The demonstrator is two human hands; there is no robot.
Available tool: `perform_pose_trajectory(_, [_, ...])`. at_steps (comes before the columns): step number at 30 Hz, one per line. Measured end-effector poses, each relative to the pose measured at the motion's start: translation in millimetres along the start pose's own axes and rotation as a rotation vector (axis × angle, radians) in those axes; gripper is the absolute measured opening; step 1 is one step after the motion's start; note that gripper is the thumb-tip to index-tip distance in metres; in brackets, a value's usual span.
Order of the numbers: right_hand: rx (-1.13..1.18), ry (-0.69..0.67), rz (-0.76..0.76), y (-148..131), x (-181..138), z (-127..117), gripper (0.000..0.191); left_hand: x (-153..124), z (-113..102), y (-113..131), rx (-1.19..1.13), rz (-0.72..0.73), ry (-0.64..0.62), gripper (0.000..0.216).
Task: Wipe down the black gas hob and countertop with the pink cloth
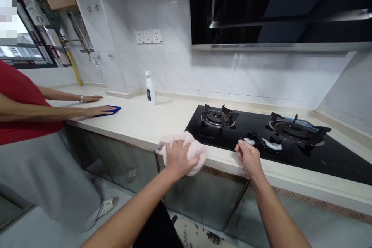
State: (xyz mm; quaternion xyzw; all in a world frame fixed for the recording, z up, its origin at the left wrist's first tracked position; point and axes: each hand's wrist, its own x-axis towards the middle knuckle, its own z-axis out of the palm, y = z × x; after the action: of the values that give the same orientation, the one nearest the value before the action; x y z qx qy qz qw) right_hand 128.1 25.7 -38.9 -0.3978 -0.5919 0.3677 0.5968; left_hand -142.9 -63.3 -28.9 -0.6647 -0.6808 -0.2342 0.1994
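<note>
My left hand (178, 158) is closed on a crumpled pink cloth (194, 148) and presses it against the front edge of the cream countertop (145, 120). My right hand (248, 157) rests at the counter's front edge just before the black glass gas hob (319, 155), fingers curled, nearest the hob's left knob (250, 138); I cannot see anything in it. White foam lies on and beside the two knobs (273, 144).
A white spray bottle (150, 89) stands at the back of the counter. A person in a red top at the left wipes the counter with a blue cloth (112, 110). A black range hood (279, 7) hangs above the hob. Two burners (218, 117) carry pan supports.
</note>
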Motion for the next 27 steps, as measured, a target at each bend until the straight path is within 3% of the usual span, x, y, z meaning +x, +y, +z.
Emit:
perform_pose_trajectory(5, [-0.034, -0.007, -0.038, 2, 0, 0, 0.059, 7, 20, 86, -0.175, 0.256, -0.009, 0.061])
perform_pose_trajectory(7, [-0.090, 0.029, -0.086, 2, 0, -1, 0.056, 12, 25, 103, -0.218, 0.301, -0.046, 0.061])
perform_pose_trajectory(10, [-0.210, 0.082, -0.238, 1, -1, -2, 0.048, 16, 25, 105, -0.286, 0.319, -0.102, 0.070])
perform_pose_trajectory(14, [-0.464, 0.028, -0.570, -7, -9, 1, 0.037, 17, 17, 76, -0.558, 0.394, -0.195, 0.093])
perform_pose_trajectory(17, [-0.703, -0.163, -0.744, -15, -20, 9, 0.033, 23, 8, 43, -0.868, 0.377, -0.231, 0.098])
perform_pose_trajectory(19, [-0.846, -0.332, -0.776, -19, -27, 16, 0.037, 32, 3, 18, -0.963, 0.360, -0.211, 0.092])
perform_pose_trajectory(23, [-1.136, -0.531, -0.734, -20, -40, 32, 0.070, 57, 0, -44, -0.802, 0.279, -0.082, 0.042])
perform_pose_trajectory(25, [-1.242, -0.515, -0.721, -23, -44, 40, 0.081, 71, 2, -80, -0.634, 0.122, -0.027, 0.031])
perform_pose_trajectory(27, [-1.303, -0.495, -0.725, -28, -46, 48, 0.077, 82, 5, -112, -0.468, -0.050, -0.014, 0.031])
